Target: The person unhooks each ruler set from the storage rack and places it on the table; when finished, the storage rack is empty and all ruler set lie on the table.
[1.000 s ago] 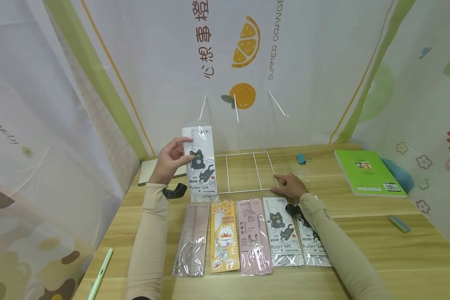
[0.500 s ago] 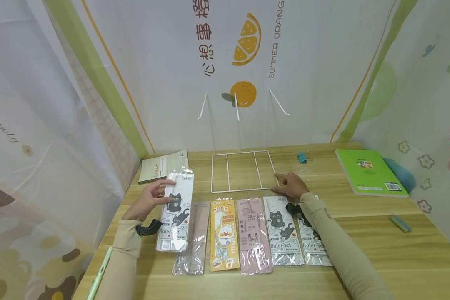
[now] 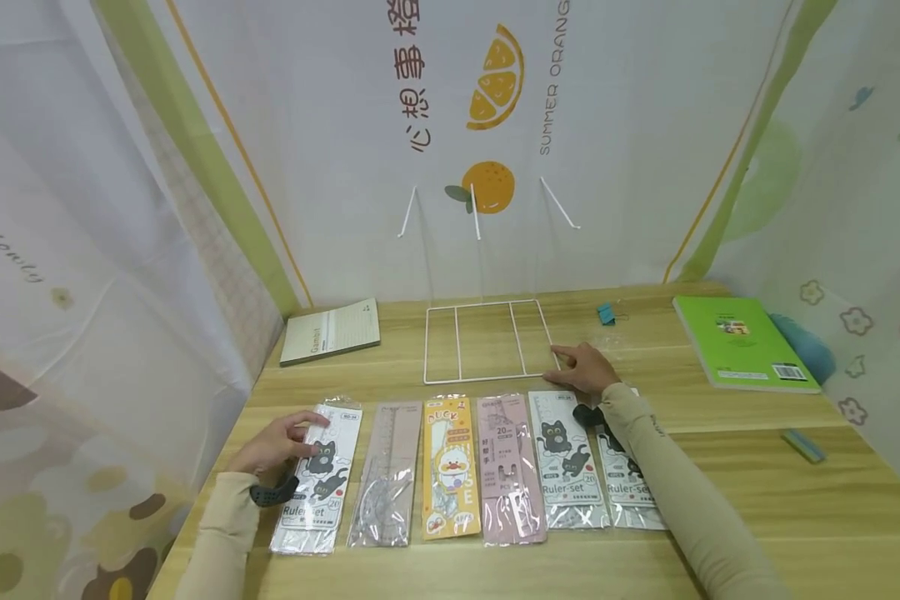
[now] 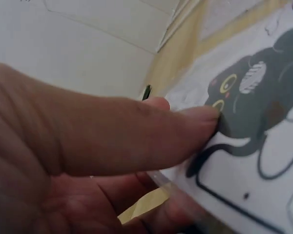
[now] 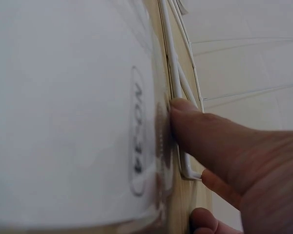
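My left hand [image 3: 273,446] pinches the left edge of a ruler-set packet [image 3: 318,492] with black cats, at the left end of a row. In the left wrist view its thumb lies on the printed cat, other fingers partly behind the packet. My right hand [image 3: 585,369] holds the near right corner of a white wire rack [image 3: 495,378], which has three prongs at the top. In the right wrist view the thumb presses the front wire. Beside the left packet lie a grey-pink ruler packet [image 3: 386,450], a yellow duck packet [image 3: 450,500], a pink packet [image 3: 508,483] and a cat packet [image 3: 570,467].
Another cat packet [image 3: 630,492] is partly under the right forearm. A notepad [image 3: 330,332] lies back left, a teal binder clip [image 3: 606,314] right of the rack. Farther right are a green book [image 3: 742,346] and a small blue-green block [image 3: 802,446]. A printed curtain hangs behind.
My left hand has brought the cat packet from in front of the rack down and left to the row's left end, uncovering the notepad and rack. My right hand stays at the rack's corner.
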Demonstrator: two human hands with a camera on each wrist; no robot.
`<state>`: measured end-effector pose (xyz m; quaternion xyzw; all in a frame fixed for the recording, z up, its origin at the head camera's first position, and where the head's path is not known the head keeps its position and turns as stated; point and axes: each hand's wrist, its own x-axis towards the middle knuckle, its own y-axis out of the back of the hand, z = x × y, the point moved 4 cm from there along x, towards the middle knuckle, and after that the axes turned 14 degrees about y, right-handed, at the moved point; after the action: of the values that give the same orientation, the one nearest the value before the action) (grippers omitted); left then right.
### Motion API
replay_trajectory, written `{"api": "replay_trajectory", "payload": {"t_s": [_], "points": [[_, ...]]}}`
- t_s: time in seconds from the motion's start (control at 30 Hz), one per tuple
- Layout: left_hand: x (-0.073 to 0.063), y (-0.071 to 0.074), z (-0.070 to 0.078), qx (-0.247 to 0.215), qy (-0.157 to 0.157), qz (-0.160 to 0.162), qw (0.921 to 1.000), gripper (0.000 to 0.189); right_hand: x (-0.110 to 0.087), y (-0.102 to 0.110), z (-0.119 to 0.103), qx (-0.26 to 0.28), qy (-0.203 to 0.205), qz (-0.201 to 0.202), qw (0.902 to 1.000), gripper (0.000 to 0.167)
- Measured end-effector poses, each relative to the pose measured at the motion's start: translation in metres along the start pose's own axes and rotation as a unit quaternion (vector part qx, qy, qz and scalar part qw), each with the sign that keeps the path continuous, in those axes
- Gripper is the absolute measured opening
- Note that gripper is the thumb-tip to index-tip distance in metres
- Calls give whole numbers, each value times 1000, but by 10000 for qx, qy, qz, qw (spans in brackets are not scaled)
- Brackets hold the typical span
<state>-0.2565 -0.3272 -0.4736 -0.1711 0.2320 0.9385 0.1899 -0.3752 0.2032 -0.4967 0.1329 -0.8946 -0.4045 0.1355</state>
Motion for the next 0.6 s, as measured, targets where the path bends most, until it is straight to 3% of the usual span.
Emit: {"api": "replay_trajectory", "payload": {"t_s": [0.33,0.6], "points": [[-5,-9,5,1061,-159,728,9916,45,1,-3,1,-28,19,-9,10000,75],[-8,-12,9,1395,215,1150,9833,42,3,0,-2,-9,10,18,10000,75]]}}
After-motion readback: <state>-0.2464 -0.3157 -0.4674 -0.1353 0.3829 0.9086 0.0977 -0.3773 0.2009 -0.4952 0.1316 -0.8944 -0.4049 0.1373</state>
